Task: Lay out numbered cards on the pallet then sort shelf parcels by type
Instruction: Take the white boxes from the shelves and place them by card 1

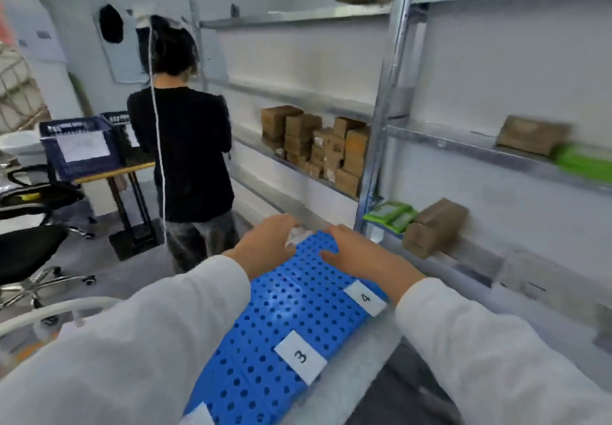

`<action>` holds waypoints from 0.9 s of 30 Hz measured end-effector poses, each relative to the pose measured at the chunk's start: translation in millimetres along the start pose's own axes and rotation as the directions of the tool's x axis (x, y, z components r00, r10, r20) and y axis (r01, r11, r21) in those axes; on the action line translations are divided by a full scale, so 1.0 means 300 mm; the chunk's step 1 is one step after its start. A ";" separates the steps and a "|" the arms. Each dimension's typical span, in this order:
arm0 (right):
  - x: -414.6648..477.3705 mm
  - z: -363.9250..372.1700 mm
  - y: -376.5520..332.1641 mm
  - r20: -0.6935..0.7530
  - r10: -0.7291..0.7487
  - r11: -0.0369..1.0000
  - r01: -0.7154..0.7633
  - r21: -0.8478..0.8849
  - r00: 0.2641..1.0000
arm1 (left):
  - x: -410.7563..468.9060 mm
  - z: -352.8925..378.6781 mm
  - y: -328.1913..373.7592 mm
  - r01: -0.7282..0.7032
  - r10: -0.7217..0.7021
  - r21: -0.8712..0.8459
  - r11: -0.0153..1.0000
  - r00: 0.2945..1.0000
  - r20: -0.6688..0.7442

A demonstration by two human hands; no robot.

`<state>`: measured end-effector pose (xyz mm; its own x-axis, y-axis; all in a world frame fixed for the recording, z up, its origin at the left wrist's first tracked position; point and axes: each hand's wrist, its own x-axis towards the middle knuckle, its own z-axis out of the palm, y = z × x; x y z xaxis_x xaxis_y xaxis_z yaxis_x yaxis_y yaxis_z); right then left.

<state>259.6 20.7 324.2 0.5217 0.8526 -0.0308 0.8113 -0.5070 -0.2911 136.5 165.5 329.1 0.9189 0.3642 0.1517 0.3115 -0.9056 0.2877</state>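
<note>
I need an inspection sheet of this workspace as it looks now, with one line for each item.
Surface: blue perforated pallet, beside the metal shelves.
Job's things: card 3 and card 4 lie along the pallet's right edge; brown parcels and green parcels sit on the shelves.
Clutter: nothing seen.
Hands: left hand and right hand at the pallet's far end, a white thing between them; grip too blurred to tell.
Cables: white cable hangs down.
Surroundings: person in black, blue crates on a table, office chair.
</note>
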 end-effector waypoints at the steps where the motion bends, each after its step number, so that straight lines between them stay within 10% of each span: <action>1: -0.047 -0.035 0.073 -0.010 0.037 0.999 -0.037 0.001 0.999 | 0.033 0.017 0.093 -0.040 0.040 -0.012 0.999 0.999 -0.003; 15: -0.778 -0.240 0.764 -0.223 0.445 0.895 -0.439 0.078 0.868 | 0.199 0.292 1.091 -0.475 0.475 -0.021 0.880 0.880 -0.002; 27: -1.093 -0.266 1.010 -0.270 0.651 0.756 -0.636 0.154 0.709 | 0.223 0.460 1.448 -0.634 0.639 -0.103 0.767 0.768 0.029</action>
<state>355.5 -422.6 322.4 0.9696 0.2403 0.0471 0.2414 -0.9058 -0.3482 366.5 -233.4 333.7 0.9123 -0.3053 0.2728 -0.3685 -0.9027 0.2221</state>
